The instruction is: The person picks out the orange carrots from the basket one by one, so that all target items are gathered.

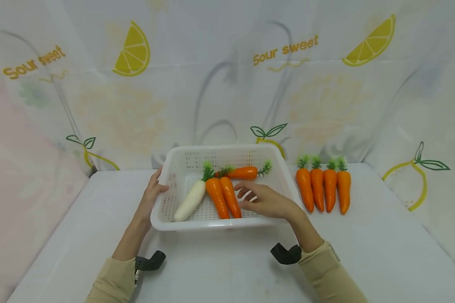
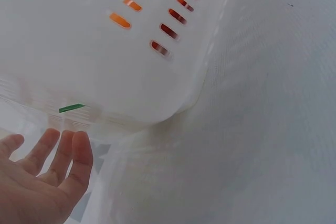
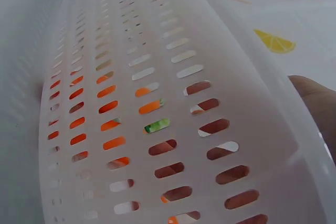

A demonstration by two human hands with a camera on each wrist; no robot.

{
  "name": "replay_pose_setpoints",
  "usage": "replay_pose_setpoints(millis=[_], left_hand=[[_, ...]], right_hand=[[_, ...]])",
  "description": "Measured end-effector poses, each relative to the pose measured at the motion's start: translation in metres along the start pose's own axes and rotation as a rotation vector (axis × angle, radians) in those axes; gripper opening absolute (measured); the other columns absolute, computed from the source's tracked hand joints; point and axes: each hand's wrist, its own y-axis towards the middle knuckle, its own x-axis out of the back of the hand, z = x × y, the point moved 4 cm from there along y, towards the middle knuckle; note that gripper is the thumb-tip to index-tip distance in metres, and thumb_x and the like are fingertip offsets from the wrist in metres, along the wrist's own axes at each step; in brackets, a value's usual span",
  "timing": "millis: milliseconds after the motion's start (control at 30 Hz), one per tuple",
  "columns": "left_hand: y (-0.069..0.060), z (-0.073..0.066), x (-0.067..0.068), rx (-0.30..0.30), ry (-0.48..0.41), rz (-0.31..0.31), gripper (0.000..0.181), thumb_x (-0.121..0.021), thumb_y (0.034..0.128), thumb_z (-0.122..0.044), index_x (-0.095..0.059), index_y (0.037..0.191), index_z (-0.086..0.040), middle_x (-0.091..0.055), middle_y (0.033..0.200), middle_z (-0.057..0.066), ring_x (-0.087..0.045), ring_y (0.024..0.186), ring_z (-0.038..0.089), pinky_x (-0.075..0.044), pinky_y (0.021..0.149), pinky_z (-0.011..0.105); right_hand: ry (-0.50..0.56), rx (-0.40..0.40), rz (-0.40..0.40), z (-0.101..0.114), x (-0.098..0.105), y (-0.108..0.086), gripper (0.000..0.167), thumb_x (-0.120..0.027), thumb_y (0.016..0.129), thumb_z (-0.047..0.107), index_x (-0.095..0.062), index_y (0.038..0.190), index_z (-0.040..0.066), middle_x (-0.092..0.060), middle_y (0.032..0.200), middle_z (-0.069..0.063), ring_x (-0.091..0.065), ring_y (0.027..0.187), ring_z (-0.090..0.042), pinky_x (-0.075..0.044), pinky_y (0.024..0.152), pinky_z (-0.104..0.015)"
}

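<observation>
At the left end of a white plastic basket (image 1: 212, 225), my left hand (image 1: 150, 198) holds the rim, its thumb over the edge. My left hand (image 2: 50, 174) shows beside the slotted wall in the left wrist view. Over the basket's right half, my right hand (image 1: 267, 202) has loosely bent fingers, thumb and index apart, beside an orange carrot (image 1: 231, 198). Whether a fingertip touches that carrot I cannot tell. Another carrot (image 1: 217, 195) and a white radish (image 1: 191, 202) lie left of it. A third carrot (image 1: 244, 173) lies crosswise behind them.
Several carrots (image 1: 317, 189) stand in a row, tops away from me, on the white table (image 1: 227, 269) to the right of the basket. A lemon-printed cloth (image 1: 220, 84) hangs behind the table. Dark wrist-worn devices (image 1: 286, 253) sit at both sleeves.
</observation>
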Motion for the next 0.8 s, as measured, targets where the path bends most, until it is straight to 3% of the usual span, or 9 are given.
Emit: replay_pose_setpoints(millis=[133, 333, 500, 600, 800], left_hand=[[-0.001, 0.000, -0.001, 0.004, -0.008, -0.003, 0.064, -0.031, 0.0933, -0.017, -0.009, 0.151, -0.035, -0.026, 0.152, 0.006, -0.039, 0.121, 0.019, -0.039, 0.089, 0.025], [-0.001, -0.001, -0.001, 0.000, -0.015, -0.002, 0.063, -0.031, 0.0936, -0.017, -0.010, 0.151, -0.033, -0.026, 0.151, 0.007, -0.040, 0.120, 0.017, -0.038, 0.089, 0.024], [-0.001, -0.003, 0.000, 0.000, -0.012, 0.003, 0.063, -0.030, 0.0932, -0.017, -0.009, 0.151, -0.032, -0.027, 0.151, 0.008, -0.041, 0.120, 0.017, -0.039, 0.088, 0.024], [-0.001, -0.003, -0.001, -0.001, -0.019, 0.005, 0.064, -0.030, 0.0924, -0.016, -0.009, 0.151, -0.032, -0.026, 0.152, 0.008, -0.040, 0.120, 0.018, -0.039, 0.089, 0.024], [-0.001, -0.002, -0.002, 0.011, -0.018, 0.000, 0.064, -0.030, 0.0922, -0.017, -0.009, 0.151, -0.032, -0.025, 0.153, 0.006, -0.038, 0.122, 0.019, -0.036, 0.091, 0.025]], right_hand=[[-0.066, -0.031, 0.005, -0.003, -0.004, 0.008, 0.044, -0.060, 0.091, 0.019, -0.048, 0.131, 0.004, -0.062, 0.113, -0.012, -0.061, 0.097, -0.022, -0.050, 0.086, -0.035], [-0.190, -0.211, 0.024, -0.010, -0.011, 0.021, 0.052, -0.064, 0.088, 0.022, -0.046, 0.133, 0.003, -0.063, 0.110, -0.011, -0.062, 0.093, -0.021, -0.051, 0.084, -0.036], [-0.250, -0.325, 0.103, -0.008, -0.018, 0.027, 0.061, -0.063, 0.086, 0.026, -0.042, 0.138, 0.002, -0.064, 0.111, -0.011, -0.060, 0.096, -0.021, -0.048, 0.089, -0.040], [-0.288, -0.342, 0.141, -0.004, -0.022, 0.030, 0.060, -0.063, 0.085, 0.028, -0.044, 0.135, 0.000, -0.064, 0.106, -0.009, -0.059, 0.092, -0.019, -0.048, 0.087, -0.039], [-0.372, -0.323, 0.140, 0.002, -0.029, 0.040, 0.037, -0.067, 0.084, 0.027, -0.056, 0.108, 0.001, -0.052, 0.076, -0.003, -0.049, 0.070, -0.017, -0.039, 0.064, -0.029]])
